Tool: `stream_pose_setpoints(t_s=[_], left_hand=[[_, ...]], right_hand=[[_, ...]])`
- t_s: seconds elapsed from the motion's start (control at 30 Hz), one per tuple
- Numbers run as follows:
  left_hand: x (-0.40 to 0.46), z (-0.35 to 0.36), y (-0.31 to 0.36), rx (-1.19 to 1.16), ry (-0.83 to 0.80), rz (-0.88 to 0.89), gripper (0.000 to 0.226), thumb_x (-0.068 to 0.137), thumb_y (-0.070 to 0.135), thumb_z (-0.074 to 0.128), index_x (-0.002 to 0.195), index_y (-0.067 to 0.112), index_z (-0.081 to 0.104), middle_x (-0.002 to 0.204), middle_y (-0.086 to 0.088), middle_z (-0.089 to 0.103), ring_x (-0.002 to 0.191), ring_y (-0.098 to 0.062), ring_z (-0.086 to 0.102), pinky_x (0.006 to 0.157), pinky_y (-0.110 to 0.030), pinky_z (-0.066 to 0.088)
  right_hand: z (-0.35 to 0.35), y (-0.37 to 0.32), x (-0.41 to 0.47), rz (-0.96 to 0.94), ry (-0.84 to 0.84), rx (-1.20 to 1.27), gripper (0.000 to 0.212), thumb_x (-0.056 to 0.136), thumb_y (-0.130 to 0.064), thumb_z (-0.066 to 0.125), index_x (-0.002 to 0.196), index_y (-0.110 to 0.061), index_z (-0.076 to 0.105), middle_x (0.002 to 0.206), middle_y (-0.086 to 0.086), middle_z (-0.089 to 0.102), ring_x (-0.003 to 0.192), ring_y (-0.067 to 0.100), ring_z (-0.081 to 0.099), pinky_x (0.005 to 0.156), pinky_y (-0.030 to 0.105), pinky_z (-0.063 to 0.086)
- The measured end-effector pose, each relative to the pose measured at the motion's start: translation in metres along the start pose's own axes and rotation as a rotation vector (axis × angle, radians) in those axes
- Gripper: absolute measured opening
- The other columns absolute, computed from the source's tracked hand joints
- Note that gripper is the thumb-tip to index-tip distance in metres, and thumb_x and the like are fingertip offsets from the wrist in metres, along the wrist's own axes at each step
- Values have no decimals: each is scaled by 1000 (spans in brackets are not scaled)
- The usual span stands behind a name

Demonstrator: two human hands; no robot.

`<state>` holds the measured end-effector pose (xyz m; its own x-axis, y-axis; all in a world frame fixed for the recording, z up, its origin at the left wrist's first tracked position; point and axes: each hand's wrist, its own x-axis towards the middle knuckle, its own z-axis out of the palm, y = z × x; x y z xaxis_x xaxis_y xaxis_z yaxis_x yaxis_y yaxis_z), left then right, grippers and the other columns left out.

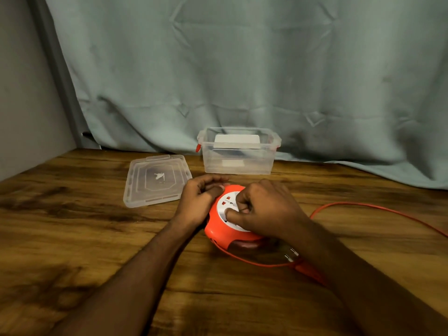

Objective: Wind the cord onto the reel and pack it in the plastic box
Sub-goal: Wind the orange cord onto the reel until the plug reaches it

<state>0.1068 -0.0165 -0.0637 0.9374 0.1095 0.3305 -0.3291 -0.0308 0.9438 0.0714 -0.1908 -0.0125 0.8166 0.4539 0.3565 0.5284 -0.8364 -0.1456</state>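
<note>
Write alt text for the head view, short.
Both hands work an orange cord reel on a wooden table: left hand grips its side, right hand pinches the white hub. Orange cord trails right; an open plastic box and its lid sit behind.

— Where are the hands?
— Both on the reel (231, 215). The left hand (197, 201) cups its left edge, fingers curled, thumb on the rim.
— And the right?
— The right hand (268, 210) lies over the reel's top, fingers curled, pinching at its white face. Both forearms reach in from below.
</note>
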Motion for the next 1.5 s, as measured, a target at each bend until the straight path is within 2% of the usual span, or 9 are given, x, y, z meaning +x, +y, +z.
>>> stream_pose_setpoints(t_s=[0.2,0.33,0.5,0.63,0.73,0.8,0.97,1.2,1.5], left_hand=[[-1,1,0,-14,4,12,31,90,-9,59,103,13,76,95,-6,80,90,-23,75,84,-39,60],[-3,0,0,0,5,8,29,91,-5,60,105,16,76,99,-4,80,93,-23,76,82,-39,60],[-3,0,3,-20,-2,-6,30,91,-6,61,104,16,76,99,-6,80,94,-25,75,82,-39,59],[-2,0,2,-13,-9,-15,30,91,-4,61,105,18,76,101,-5,80,96,-25,75,81,-39,58],[-3,0,3,-7,-23,-6,29,91,-4,60,107,16,75,100,-5,80,95,-27,75,80,-37,59],[-5,1,5,-4,-40,3,29,91,-5,60,110,11,74,101,-7,79,95,-26,76,81,-38,61],[-6,2,7,-14,-50,-4,29,92,-6,59,115,6,72,102,-10,79,95,-28,75,82,-40,62],[-3,1,3,-45,-26,-18,30,90,-9,58,112,6,73,99,-12,79,91,-26,75,77,-34,60],[-3,1,2,-29,-33,13,30,91,-10,57,114,2,72,103,-17,77,94,-28,75,81,-34,62]], right_hand=[[-18,16,-4,-25,2,89,11,81,-41,72,88,-32,71,70,-12,66,65,3,58,59,26,39],[-26,29,-4,-51,-61,138,34,74,-27,75,105,-40,69,85,-22,67,68,-9,58,55,15,35],[-31,37,-2,-84,-164,151,61,72,-32,82,126,-46,58,100,-29,60,81,-3,57,60,18,43],[-29,42,-1,-116,-235,164,73,72,-27,83,134,-51,53,93,-44,57,78,-14,56,60,12,37],[-28,44,-1,-99,-250,229,79,71,-23,83,137,-51,50,104,-37,62,85,-5,63,65,26,53],[-28,43,-2,-81,-267,285,83,71,-21,86,135,-52,42,113,-27,66,91,7,68,70,37,63],[-30,39,-5,-86,-223,329,83,67,-31,92,124,-47,33,105,-11,70,75,-1,61,63,26,50],[-22,25,-6,29,-141,161,55,59,-64,88,92,-34,55,76,-8,67,69,8,60,58,33,46],[-12,13,-1,-15,-101,134,51,80,-58,77,56,-14,65,51,-3,57,53,11,53,54,29,37]])
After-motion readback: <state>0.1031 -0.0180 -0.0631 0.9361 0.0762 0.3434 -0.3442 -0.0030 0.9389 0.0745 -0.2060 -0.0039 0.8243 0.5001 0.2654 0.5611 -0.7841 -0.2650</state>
